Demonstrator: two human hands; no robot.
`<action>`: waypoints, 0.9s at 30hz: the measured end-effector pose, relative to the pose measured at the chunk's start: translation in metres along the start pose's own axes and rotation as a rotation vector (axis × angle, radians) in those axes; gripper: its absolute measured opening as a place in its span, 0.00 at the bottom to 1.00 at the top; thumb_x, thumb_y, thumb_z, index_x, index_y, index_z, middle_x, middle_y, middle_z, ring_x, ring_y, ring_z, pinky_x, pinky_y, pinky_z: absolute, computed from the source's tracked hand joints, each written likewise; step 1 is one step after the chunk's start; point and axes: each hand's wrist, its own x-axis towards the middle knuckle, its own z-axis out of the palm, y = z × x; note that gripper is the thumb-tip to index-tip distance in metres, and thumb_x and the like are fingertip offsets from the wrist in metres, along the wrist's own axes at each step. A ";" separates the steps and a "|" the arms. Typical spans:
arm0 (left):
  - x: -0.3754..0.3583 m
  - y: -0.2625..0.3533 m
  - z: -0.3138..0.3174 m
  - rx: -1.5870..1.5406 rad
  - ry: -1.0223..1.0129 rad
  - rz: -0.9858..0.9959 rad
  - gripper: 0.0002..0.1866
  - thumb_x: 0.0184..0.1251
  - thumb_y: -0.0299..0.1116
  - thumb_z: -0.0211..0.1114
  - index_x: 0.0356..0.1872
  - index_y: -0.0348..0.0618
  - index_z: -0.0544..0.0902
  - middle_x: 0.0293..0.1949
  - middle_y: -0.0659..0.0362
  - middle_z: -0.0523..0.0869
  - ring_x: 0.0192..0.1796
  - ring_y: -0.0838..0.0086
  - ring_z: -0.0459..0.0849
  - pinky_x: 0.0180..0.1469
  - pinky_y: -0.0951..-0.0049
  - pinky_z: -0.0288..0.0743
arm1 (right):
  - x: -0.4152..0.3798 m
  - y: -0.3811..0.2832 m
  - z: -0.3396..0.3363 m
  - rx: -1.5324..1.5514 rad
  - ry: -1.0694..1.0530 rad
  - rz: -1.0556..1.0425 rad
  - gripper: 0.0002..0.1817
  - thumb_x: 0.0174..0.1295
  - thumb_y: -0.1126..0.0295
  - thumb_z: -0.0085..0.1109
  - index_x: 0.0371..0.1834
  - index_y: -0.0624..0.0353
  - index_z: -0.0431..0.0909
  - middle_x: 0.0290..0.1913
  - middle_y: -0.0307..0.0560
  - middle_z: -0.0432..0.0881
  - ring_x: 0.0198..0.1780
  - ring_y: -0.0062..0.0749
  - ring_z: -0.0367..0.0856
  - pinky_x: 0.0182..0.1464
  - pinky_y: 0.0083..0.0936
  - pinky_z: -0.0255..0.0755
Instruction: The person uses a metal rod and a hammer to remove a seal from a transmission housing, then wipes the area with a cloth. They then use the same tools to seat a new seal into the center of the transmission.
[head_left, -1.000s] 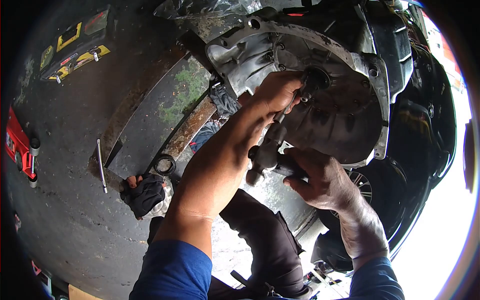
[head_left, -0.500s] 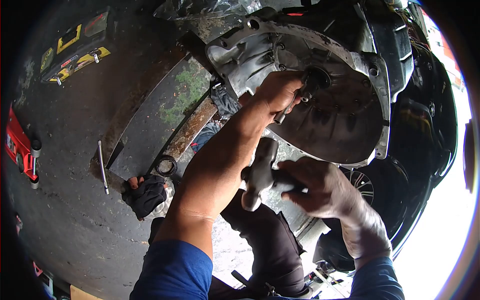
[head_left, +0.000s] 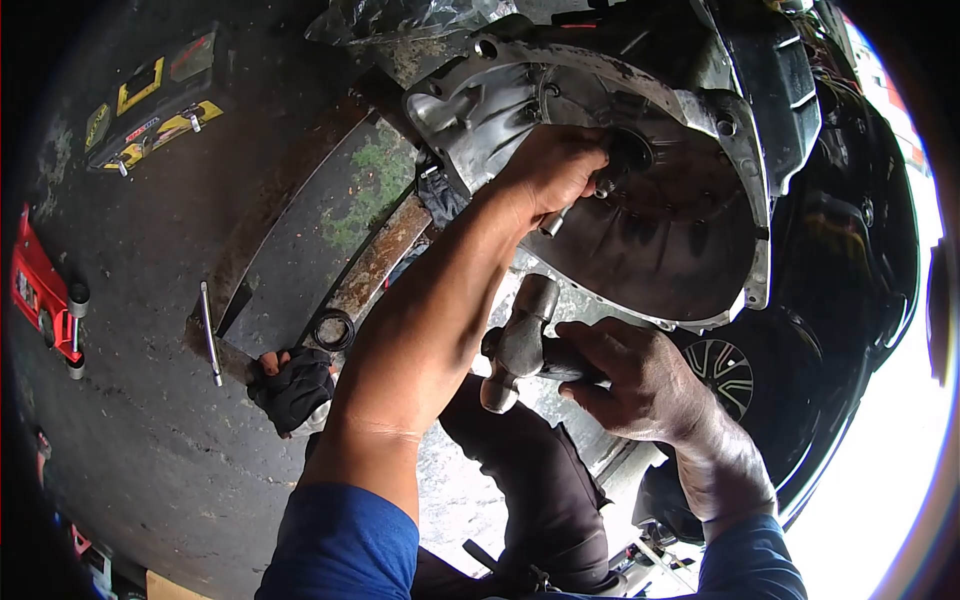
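My left hand (head_left: 562, 172) is closed around a metal rod (head_left: 553, 222), whose blunt end sticks out below the fist. The rod's other end is hidden near the dark shaft collar (head_left: 628, 155) in the middle of a large gearbox bell housing (head_left: 745, 200). My right hand (head_left: 640, 385) grips a ball-peen hammer (head_left: 521, 345) by its dark handle, close to the head. The hammer head hangs below the rod's end, apart from it, beside my left forearm.
A rusty metal beam (head_left: 375, 260) lies on the floor left of the housing. Nearby are a black ring (head_left: 333, 330), a dark cloth (head_left: 295, 390) and a long metal bar (head_left: 210, 335). Farther left stand a toolbox (head_left: 155, 100) and a red floor jack (head_left: 45, 290). A dark car panel (head_left: 850, 260) borders the right.
The view has shifted slightly. My left fist has turned a little and less of the rod shows. The hammer stays low beside my left forearm, its head now sharper.
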 end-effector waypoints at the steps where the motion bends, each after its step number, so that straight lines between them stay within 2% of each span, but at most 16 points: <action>1: 0.001 0.000 0.000 -0.003 -0.001 0.005 0.16 0.68 0.30 0.64 0.54 0.39 0.87 0.34 0.59 0.88 0.26 0.81 0.80 0.27 0.81 0.73 | 0.000 0.000 -0.001 0.001 -0.003 -0.001 0.32 0.54 0.68 0.76 0.64 0.63 0.77 0.40 0.52 0.85 0.38 0.47 0.88 0.40 0.37 0.82; 9: 0.009 -0.001 -0.003 0.185 -0.052 0.066 0.15 0.67 0.29 0.65 0.53 0.39 0.88 0.33 0.60 0.88 0.27 0.79 0.82 0.31 0.77 0.76 | 0.009 0.002 -0.005 0.010 0.038 0.023 0.31 0.54 0.70 0.76 0.62 0.65 0.78 0.42 0.56 0.85 0.41 0.48 0.88 0.42 0.37 0.82; 12: 0.011 0.000 -0.006 0.306 -0.078 0.105 0.14 0.67 0.29 0.64 0.52 0.40 0.88 0.31 0.61 0.87 0.27 0.79 0.81 0.31 0.77 0.76 | 0.013 0.010 -0.006 -0.049 0.131 -0.013 0.31 0.54 0.70 0.76 0.62 0.65 0.77 0.43 0.57 0.85 0.42 0.49 0.88 0.43 0.36 0.82; 13: 0.010 0.002 -0.006 0.369 -0.092 0.126 0.14 0.67 0.28 0.64 0.52 0.41 0.89 0.31 0.61 0.87 0.26 0.79 0.81 0.31 0.77 0.76 | 0.014 0.011 -0.006 -0.017 0.139 0.017 0.29 0.58 0.65 0.73 0.63 0.62 0.78 0.41 0.58 0.83 0.42 0.53 0.87 0.43 0.41 0.81; 16: 0.011 0.000 -0.006 0.388 -0.105 0.167 0.14 0.67 0.28 0.64 0.51 0.40 0.88 0.29 0.61 0.87 0.26 0.80 0.81 0.31 0.77 0.76 | 0.015 0.009 -0.004 -0.005 0.159 0.004 0.29 0.58 0.65 0.73 0.62 0.63 0.78 0.40 0.57 0.84 0.41 0.52 0.87 0.42 0.41 0.81; 19: 0.009 -0.001 -0.002 0.284 -0.055 0.156 0.14 0.68 0.30 0.64 0.52 0.38 0.88 0.29 0.59 0.87 0.27 0.80 0.82 0.31 0.77 0.76 | 0.013 -0.003 -0.008 0.004 0.079 0.018 0.30 0.57 0.64 0.74 0.61 0.64 0.77 0.39 0.55 0.84 0.40 0.51 0.86 0.40 0.42 0.81; 22: 0.006 0.001 0.001 0.158 -0.032 0.069 0.15 0.68 0.31 0.65 0.51 0.35 0.87 0.29 0.57 0.87 0.28 0.80 0.84 0.31 0.76 0.78 | 0.008 -0.013 -0.008 -0.013 0.035 -0.141 0.30 0.56 0.65 0.74 0.61 0.63 0.77 0.38 0.54 0.84 0.38 0.51 0.86 0.39 0.41 0.81; 23: 0.007 0.002 -0.001 0.279 -0.055 0.142 0.15 0.67 0.31 0.65 0.52 0.35 0.87 0.30 0.57 0.87 0.28 0.79 0.84 0.32 0.76 0.78 | 0.008 -0.011 -0.009 -0.024 0.037 -0.165 0.30 0.55 0.66 0.74 0.62 0.62 0.77 0.37 0.54 0.84 0.38 0.50 0.86 0.38 0.41 0.81; 25: 0.010 0.000 -0.005 0.519 -0.101 0.282 0.16 0.67 0.31 0.66 0.52 0.34 0.87 0.31 0.56 0.88 0.29 0.79 0.84 0.33 0.76 0.79 | 0.015 0.009 -0.006 -0.014 0.119 -0.098 0.30 0.55 0.66 0.74 0.61 0.62 0.77 0.37 0.54 0.84 0.37 0.50 0.86 0.38 0.40 0.81; 26: 0.008 0.000 -0.004 0.464 -0.082 0.226 0.16 0.67 0.31 0.66 0.53 0.34 0.86 0.32 0.56 0.88 0.29 0.79 0.84 0.33 0.76 0.80 | 0.017 0.015 -0.005 -0.010 0.163 -0.064 0.30 0.55 0.66 0.74 0.61 0.62 0.77 0.37 0.54 0.83 0.37 0.49 0.86 0.38 0.40 0.81; 27: 0.004 0.006 -0.002 0.413 -0.062 0.173 0.17 0.68 0.31 0.66 0.54 0.34 0.86 0.33 0.56 0.89 0.29 0.79 0.84 0.34 0.77 0.80 | 0.016 0.008 -0.005 0.007 0.101 0.035 0.29 0.56 0.67 0.74 0.61 0.62 0.78 0.37 0.54 0.84 0.37 0.49 0.86 0.38 0.40 0.81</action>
